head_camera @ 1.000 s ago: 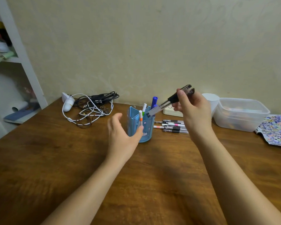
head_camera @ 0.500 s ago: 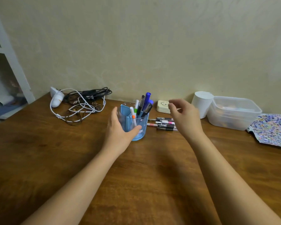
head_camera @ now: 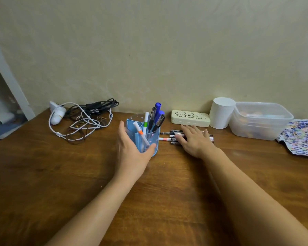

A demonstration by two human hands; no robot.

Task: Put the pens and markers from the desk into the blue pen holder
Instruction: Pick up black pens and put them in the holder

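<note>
The blue pen holder (head_camera: 152, 139) stands on the wooden desk (head_camera: 78, 174) with several pens and markers (head_camera: 154, 118) upright in it, among them blue-capped markers and a white one with an orange band. My left hand (head_camera: 130, 150) cups the holder's near left side. A row of several pens and markers (head_camera: 167, 137) lies flat on the desk right of the holder. My right hand (head_camera: 194, 141) rests palm down over that row with its fingers spread, covering its middle; I cannot see whether it grips any pen.
A tangle of black and white cables (head_camera: 82, 119) lies at the back left. Behind the pens sit a cream case (head_camera: 190, 118), a white cup (head_camera: 220, 112) and a clear plastic box (head_camera: 260, 119). A patterned sheet (head_camera: 300, 137) lies far right. A white shelf (head_camera: 9, 86) stands at the left.
My right hand dropped the dark pens into the holder, then came down onto the row of pens on the desk. My left hand stayed at the holder.
</note>
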